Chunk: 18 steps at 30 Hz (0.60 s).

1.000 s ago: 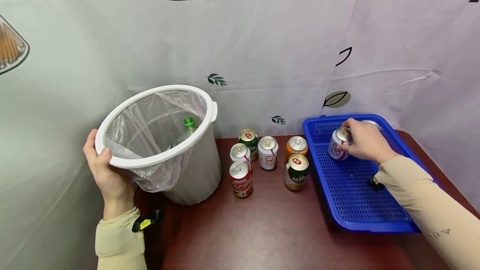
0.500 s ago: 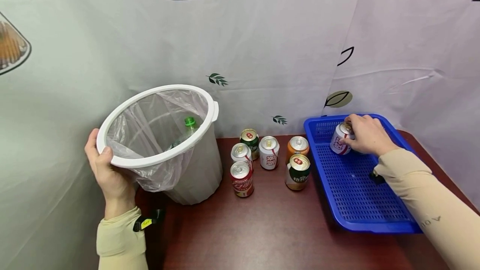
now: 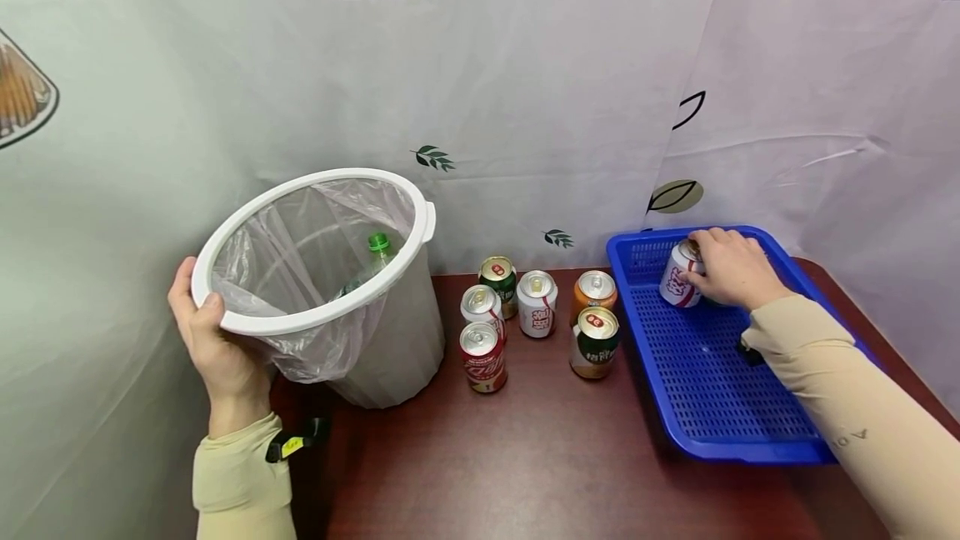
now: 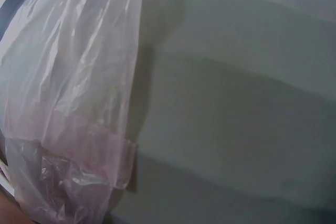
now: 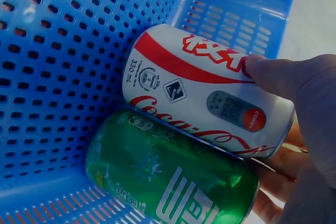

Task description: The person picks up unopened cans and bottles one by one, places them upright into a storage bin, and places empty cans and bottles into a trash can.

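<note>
My left hand grips the white rim of a grey bin, thumb at the rim's outer edge. The bin leans toward that hand; a clear plastic liner folds over its side. Inside stands a bottle with a green cap. At the far end of a blue basket, my right hand holds a white Coca-Cola can near its top, thumb on the label. A green can lies right against it in the right wrist view, and the hand hides it in the head view.
Between bin and basket, several cans stand on the dark red table: a red can, white cans, green cans and an orange can. A patterned curtain hangs close behind.
My right hand has shifted slightly toward the basket's far end with the white can, which stands farther back than before. The left hand and bin have not visibly moved.
</note>
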### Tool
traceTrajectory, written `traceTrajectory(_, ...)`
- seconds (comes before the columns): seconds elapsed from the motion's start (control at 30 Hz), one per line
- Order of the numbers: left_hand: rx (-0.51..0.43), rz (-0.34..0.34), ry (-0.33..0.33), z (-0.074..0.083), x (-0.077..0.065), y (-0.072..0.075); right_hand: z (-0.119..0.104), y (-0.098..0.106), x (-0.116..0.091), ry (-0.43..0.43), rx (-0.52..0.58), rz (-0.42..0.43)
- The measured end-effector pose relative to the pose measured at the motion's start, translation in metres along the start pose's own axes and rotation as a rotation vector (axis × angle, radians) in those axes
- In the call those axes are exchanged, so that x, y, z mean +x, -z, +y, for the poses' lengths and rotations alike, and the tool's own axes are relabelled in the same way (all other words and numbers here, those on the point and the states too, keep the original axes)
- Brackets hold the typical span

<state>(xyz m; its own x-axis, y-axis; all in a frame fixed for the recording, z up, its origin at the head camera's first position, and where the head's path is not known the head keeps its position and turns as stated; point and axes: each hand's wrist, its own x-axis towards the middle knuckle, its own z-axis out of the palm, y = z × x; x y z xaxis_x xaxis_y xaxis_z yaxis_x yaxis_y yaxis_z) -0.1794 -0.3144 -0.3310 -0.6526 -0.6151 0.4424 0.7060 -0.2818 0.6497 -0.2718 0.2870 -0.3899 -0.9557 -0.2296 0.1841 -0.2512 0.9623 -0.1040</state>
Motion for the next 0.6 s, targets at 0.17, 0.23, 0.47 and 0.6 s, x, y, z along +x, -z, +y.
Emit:
traceTrajectory(0.17, 0.003, -0.007, 0.000, 0.000, 0.000, 0.001, -0.002, 0.001, -0.001, -0.001, -0.024, -0.028)
traceTrajectory(0.23, 0.011, -0.012, 0.001, -0.001, 0.000, 0.001, -0.003, 0.002, -0.002, -0.001, -0.037, -0.046)
traceTrajectory(0.47, 0.018, -0.013, -0.001, -0.001, 0.000, 0.001, -0.013, 0.014, -0.006, -0.007, -0.003, -0.095)
traceTrajectory(0.6, 0.013, -0.010, -0.004, 0.000, 0.000, 0.001, -0.019, 0.023, -0.011, -0.004, 0.041, -0.121)
